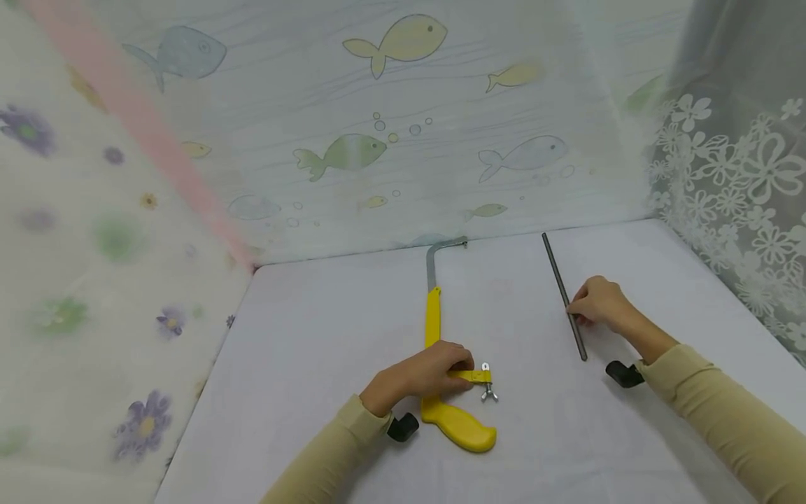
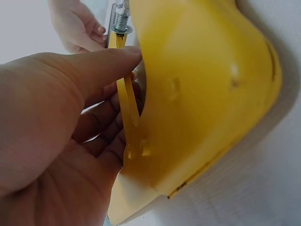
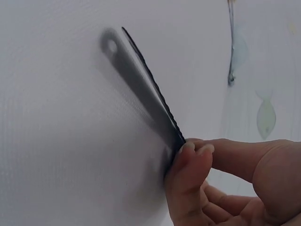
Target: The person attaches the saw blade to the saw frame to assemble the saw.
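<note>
- And here the yellow hacksaw frame (image 1: 432, 318) is seen flat on the white cloth (image 1: 302, 336), its short yellow arm (image 1: 478, 377) gripped by the left hand (image 1: 437, 367), thumb pressed on one side, fingers curled behind.
- Across to the right, the saw blade (image 1: 557, 273), well apart from the frame, is pinched partway along by the right hand (image 1: 601, 301), thumb and fingertips closed together; whether it is fully clear of the cloth cannot be told.
- A light, thin, springy strip is to be expected there, easily flexed, perhaps snapped if bent hard; it is best taken by its flat faces, as a toothed edge (image 3: 157, 87) is shown in the right wrist view.
- The frame is judged stiff and fairly light, a little slick where the yellow is glossy; the swollen handle (image 1: 466, 430) or the long straight spine would be sound places for a hold.
- Now the shapes: bright metal is bent into a hook at the far end (image 1: 448, 243), a winged nut (image 1: 489, 395) is carried below the short arm, and a threaded, sprung fitting (image 2: 121, 22) is caught by the left wrist view.
</note>
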`<state>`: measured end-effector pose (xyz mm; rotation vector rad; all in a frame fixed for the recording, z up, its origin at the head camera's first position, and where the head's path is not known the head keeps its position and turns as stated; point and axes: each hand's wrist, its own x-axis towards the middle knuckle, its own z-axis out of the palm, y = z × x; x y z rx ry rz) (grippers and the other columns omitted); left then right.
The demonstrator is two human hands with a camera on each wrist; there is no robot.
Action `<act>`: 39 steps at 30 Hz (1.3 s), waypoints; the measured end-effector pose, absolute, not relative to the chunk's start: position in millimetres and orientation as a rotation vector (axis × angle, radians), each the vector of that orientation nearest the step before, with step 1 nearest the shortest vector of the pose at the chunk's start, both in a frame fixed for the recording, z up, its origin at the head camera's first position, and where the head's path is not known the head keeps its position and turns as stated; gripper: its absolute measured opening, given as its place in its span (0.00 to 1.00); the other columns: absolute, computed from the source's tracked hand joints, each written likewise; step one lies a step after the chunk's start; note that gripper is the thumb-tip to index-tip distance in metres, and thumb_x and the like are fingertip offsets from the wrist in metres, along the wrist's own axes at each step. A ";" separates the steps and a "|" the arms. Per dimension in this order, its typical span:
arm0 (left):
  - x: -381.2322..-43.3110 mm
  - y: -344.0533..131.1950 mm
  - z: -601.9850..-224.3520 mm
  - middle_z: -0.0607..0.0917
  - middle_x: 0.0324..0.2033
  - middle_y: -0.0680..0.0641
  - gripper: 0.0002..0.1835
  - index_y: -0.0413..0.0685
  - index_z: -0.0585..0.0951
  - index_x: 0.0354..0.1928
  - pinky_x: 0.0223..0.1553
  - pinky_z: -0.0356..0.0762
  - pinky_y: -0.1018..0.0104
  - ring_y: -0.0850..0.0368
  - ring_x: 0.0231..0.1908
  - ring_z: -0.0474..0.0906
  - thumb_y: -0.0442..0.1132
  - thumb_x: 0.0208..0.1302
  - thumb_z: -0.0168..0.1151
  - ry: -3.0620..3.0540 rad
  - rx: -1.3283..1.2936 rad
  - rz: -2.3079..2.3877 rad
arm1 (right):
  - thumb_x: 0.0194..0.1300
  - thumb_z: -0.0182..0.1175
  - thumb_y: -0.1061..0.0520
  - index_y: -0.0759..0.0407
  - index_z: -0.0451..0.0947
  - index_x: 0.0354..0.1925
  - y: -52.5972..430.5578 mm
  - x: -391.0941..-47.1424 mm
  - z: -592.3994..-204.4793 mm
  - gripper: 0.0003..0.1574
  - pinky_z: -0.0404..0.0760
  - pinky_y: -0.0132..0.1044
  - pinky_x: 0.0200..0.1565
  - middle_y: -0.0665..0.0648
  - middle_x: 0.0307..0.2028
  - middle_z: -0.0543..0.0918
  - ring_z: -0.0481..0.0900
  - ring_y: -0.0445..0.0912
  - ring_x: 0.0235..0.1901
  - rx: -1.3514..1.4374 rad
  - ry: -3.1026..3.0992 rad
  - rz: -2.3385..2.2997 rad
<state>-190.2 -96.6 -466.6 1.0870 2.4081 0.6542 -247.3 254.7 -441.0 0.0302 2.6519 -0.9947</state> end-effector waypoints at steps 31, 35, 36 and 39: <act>-184.9 -98.6 -469.2 0.79 0.45 0.58 0.10 0.48 0.78 0.54 0.50 0.72 0.75 0.66 0.43 0.71 0.41 0.76 0.60 2.351 1.085 0.683 | 0.71 0.60 0.65 0.82 0.74 0.49 255.9 -247.1 -427.6 0.17 0.85 0.37 0.35 0.58 0.33 0.80 0.82 0.43 0.29 -0.108 2.333 -1.305; -184.5 -99.5 -469.3 0.79 0.45 0.57 0.10 0.47 0.78 0.54 0.50 0.72 0.76 0.66 0.43 0.71 0.41 0.76 0.59 2.339 1.087 0.706 | 0.72 0.59 0.65 0.81 0.74 0.48 251.1 -246.3 -427.1 0.16 0.85 0.37 0.37 0.57 0.32 0.80 0.82 0.43 0.30 -0.138 2.284 -1.325; -184.5 -99.4 -469.2 0.79 0.45 0.57 0.10 0.47 0.78 0.54 0.50 0.72 0.75 0.66 0.43 0.71 0.41 0.76 0.59 2.335 1.090 0.712 | 0.71 0.59 0.65 0.80 0.74 0.48 249.9 -245.5 -426.6 0.15 0.86 0.38 0.37 0.57 0.32 0.80 0.82 0.44 0.30 -0.141 2.273 -1.331; -184.3 -99.1 -469.0 0.79 0.45 0.57 0.10 0.47 0.77 0.54 0.50 0.72 0.75 0.66 0.43 0.71 0.40 0.76 0.60 2.328 1.092 0.715 | 0.72 0.59 0.65 0.80 0.74 0.48 246.7 -242.8 -425.0 0.15 0.86 0.38 0.38 0.58 0.32 0.80 0.82 0.44 0.30 -0.170 2.243 -1.344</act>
